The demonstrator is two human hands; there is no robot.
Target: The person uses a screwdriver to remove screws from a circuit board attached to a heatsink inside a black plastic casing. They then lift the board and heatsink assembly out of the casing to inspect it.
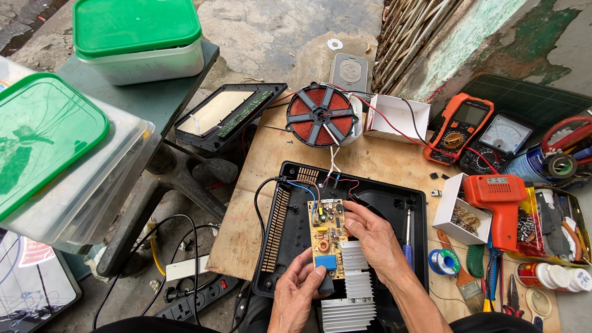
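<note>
My left hand [296, 290] grips the near end of a yellow circuit board [327, 234] by its blue block component. My right hand [370, 237] pinches the board's right edge, fingers resting above the silver finned heatsink [353, 290] attached to it. The board hovers over an open black appliance casing [290, 246] on a plywood sheet [246, 228]. Red, blue and white wires run from the board's far end up to a round copper-red induction coil [320, 115].
A black top panel [228, 114] lies at the back left, two multimeters [459, 126] at the back right. An orange glue gun [502, 203], solder spool [444, 261], brush, screwdriver and tool tray crowd the right. Green-lidded tubs [139, 37] stand left; a power strip [197, 296] lies below.
</note>
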